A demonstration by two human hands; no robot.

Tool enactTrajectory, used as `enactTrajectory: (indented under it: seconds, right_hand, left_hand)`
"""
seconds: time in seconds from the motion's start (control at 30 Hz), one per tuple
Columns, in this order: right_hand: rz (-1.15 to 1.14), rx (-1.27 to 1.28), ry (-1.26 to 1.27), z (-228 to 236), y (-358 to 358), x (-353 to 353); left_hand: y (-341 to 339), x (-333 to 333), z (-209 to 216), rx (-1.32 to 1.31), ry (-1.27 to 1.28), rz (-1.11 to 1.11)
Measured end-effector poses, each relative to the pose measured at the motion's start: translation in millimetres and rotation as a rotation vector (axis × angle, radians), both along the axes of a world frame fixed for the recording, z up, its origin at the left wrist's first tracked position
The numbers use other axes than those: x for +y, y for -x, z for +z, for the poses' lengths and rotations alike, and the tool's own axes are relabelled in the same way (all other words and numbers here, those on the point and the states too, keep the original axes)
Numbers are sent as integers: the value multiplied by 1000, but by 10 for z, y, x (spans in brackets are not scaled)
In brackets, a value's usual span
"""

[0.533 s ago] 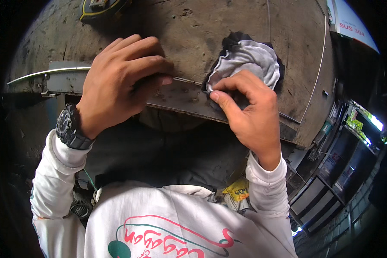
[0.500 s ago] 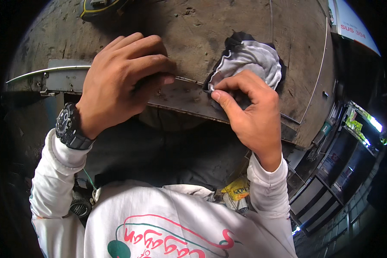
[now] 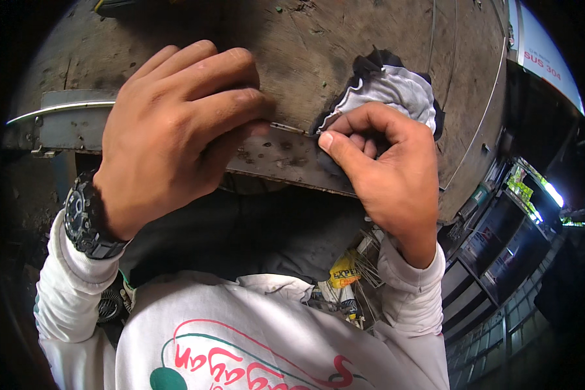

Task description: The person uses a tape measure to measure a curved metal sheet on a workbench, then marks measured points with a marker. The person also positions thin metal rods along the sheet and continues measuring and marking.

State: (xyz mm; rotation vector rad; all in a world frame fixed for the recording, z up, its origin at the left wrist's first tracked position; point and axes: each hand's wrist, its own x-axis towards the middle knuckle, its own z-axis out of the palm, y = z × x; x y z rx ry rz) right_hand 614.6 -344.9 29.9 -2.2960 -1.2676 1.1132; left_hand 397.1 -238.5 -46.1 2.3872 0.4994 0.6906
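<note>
A gathered, rumpled cloth piece (image 3: 396, 91), pale grey-white with a ruffled black edge, lies near the front edge of the workbench. At its near left edge my right hand (image 3: 393, 162) pinches the rim between thumb and forefinger, the other fingers curled behind. To the left, my left hand (image 3: 175, 127) hovers above the bench edge with its fingers bent in toward the thumb. Its fingertips are mostly hidden, so whatever they hold, if anything, does not show. A black wristwatch (image 3: 88, 218) sits on my left wrist.
The worn wooden workbench (image 3: 292, 65) has a metal strip (image 3: 279, 153) along its front edge. A grey metal plate (image 3: 71, 117) with a curved bright strip lies at left. Below the bench are a yellow packet (image 3: 344, 270) and clutter. A dark yellow-trimmed object (image 3: 117, 6) is at the top.
The whole view has shifted, and the yellow-trimmed object now lies mostly out of the picture. My right hand still pinches the cloth's rim; my left hand stays curled.
</note>
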Motion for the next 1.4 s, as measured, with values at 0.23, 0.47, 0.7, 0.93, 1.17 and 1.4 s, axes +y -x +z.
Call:
enactTrajectory:
  seconds: [0.23,0.47,0.7,0.93,1.17,1.4]
  right_hand:
    - [-86,2,-9,-16,-41,-58]
    - [-103,-18,-62,-64,2,-63]
    - [-17,-171,-129,-87,18,-116]
    - [-40,-170,-279,-173,99,-252]
    - [29,-155,-327,-210,120,-244]
    - [204,-206,-404,-226,46,-234]
  left_hand:
    - [3,1,-15,8,-15,-5]
    - [19,15,4,31,-2,-22]
    - [14,0,-27,-7,-11,3]
    - [11,-10,-16,7,9,6]
    - [22,-5,-27,13,-24,7]
    - [14,-2,-20,6,-5,-10]
